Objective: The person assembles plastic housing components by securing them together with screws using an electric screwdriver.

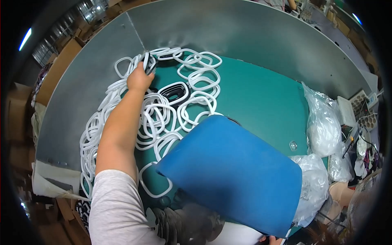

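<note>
At the far left of the green tabletop, my left hand [140,79] closes around a few black and white rings [150,63]. Its fingertips are partly hidden by the rings. White rounded-square rings [158,116] lie in loose, overlapping rows around my forearm. Among them sits a stack of black rings with a white one on top [174,94]. A large, smooth blue bin-like thing [234,163] leans across the front middle, its inside hidden. At its lower edge, a little of my right hand [272,240] shows, its fingers bent against that edge.
A curved grey metal wall [253,34] borders the green table [261,100]. Clear plastic bags [322,126] fill the right side, near a small clear cup-like piece [293,145]. Thin grey plates [179,226] stand at the near edge. Cardboard boxes [61,71] stand beyond the wall.
</note>
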`<state>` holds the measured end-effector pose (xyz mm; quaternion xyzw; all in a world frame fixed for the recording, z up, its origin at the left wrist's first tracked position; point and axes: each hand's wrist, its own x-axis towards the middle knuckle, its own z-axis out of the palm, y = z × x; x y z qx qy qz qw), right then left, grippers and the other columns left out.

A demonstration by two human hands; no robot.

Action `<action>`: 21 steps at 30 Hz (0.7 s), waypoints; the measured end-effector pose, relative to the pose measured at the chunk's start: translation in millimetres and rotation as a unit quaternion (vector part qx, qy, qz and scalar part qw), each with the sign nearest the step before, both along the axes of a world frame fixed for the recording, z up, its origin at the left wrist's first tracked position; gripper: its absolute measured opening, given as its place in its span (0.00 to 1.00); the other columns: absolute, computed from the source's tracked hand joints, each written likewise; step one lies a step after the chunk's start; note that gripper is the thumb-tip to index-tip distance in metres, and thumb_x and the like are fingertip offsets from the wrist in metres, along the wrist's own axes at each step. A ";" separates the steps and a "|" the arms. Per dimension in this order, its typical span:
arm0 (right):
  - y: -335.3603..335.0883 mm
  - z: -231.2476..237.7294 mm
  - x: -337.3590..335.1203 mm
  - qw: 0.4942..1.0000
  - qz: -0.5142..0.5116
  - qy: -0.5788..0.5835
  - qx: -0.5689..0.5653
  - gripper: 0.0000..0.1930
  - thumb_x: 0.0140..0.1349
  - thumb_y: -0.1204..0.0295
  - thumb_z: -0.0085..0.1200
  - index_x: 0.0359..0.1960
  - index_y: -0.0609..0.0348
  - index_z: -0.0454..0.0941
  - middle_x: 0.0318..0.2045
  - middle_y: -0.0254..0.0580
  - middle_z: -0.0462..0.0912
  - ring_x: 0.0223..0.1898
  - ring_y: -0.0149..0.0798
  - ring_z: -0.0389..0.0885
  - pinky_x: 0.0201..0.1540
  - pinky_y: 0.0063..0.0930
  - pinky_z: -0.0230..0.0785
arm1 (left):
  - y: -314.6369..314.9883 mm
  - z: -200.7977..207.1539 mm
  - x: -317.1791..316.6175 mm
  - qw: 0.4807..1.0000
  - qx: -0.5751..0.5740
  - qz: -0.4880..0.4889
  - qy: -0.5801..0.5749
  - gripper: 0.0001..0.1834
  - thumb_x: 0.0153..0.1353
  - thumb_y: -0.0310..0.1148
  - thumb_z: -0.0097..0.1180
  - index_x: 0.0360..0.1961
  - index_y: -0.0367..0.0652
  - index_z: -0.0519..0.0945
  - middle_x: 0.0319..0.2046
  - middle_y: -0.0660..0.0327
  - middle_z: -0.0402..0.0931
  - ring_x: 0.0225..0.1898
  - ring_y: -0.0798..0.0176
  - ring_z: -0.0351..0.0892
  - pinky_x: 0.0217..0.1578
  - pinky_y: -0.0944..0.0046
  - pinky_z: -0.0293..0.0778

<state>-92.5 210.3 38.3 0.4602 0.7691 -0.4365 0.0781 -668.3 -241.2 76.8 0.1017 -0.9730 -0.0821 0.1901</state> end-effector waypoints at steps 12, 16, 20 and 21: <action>-12.4 -22.7 7.0 0.950 -0.116 0.230 -0.175 0.09 0.64 0.70 0.51 0.37 0.64 0.69 0.25 0.44 0.75 0.24 0.36 0.73 0.27 0.26 0.67 | 50.3 -1.5 44.9 0.963 -0.124 -0.238 -0.024 0.37 0.52 0.34 0.60 0.65 0.59 0.61 0.38 0.48 0.78 0.37 0.46 0.81 0.38 0.51 0.77; -14.8 -14.2 4.2 0.943 -0.082 0.257 -0.197 0.09 0.64 0.70 0.51 0.37 0.63 0.69 0.25 0.44 0.75 0.24 0.36 0.73 0.27 0.26 0.67 | 53.0 -12.3 48.3 0.886 -0.271 -0.375 -0.041 0.28 0.56 0.29 0.53 0.60 0.61 0.69 0.42 0.47 0.74 0.36 0.46 0.81 0.37 0.52 0.77; -15.0 -19.8 7.1 0.938 -0.130 0.243 -0.209 0.09 0.63 0.70 0.51 0.37 0.63 0.70 0.24 0.43 0.75 0.23 0.36 0.73 0.27 0.26 0.67 | 66.4 -4.7 51.6 0.865 -0.309 -0.365 -0.152 0.17 0.56 0.28 0.51 0.47 0.52 0.81 0.48 0.45 0.72 0.41 0.45 0.80 0.41 0.54 0.77; -14.0 -21.2 7.7 0.935 -0.122 0.257 -0.214 0.09 0.63 0.70 0.51 0.37 0.63 0.70 0.24 0.43 0.75 0.23 0.36 0.73 0.27 0.26 0.67 | 64.0 -8.2 51.9 0.865 -0.310 -0.364 -0.152 0.17 0.56 0.28 0.51 0.47 0.52 0.81 0.48 0.45 0.72 0.41 0.45 0.80 0.41 0.54 0.77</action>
